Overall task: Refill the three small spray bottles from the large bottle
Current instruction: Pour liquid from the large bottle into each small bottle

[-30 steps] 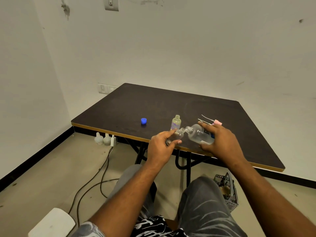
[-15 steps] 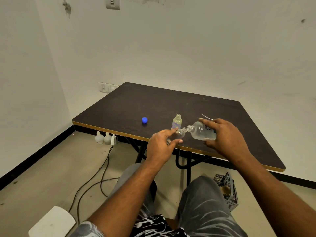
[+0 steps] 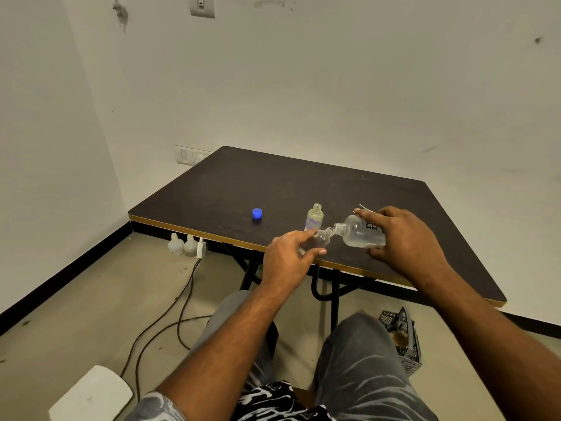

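Note:
My right hand point(image 3: 405, 241) grips the large clear bottle point(image 3: 359, 235), tipped on its side with its open neck pointing left. My left hand point(image 3: 288, 259) holds a small clear spray bottle point(image 3: 320, 238) tilted toward it, so the two mouths meet above the near edge of the dark table point(image 3: 273, 189). A second small bottle point(image 3: 314, 217), uncapped, with pale liquid inside, stands upright just behind them. A blue cap point(image 3: 257, 213) lies on the table to the left. A thin white spray tube point(image 3: 365, 208) pokes out behind my right hand; the rest there is hidden.
Two white plastic bottles point(image 3: 182, 246) and a plug adapter sit on the floor under the table's left side, with cables trailing toward me. A black crate point(image 3: 402, 338) stands on the floor by my right knee. Walls close in at left and behind.
The large bottle has been lifted and tipped further toward the small one. My right hand now covers the pink spray head that showed earlier. My left hand barely moved.

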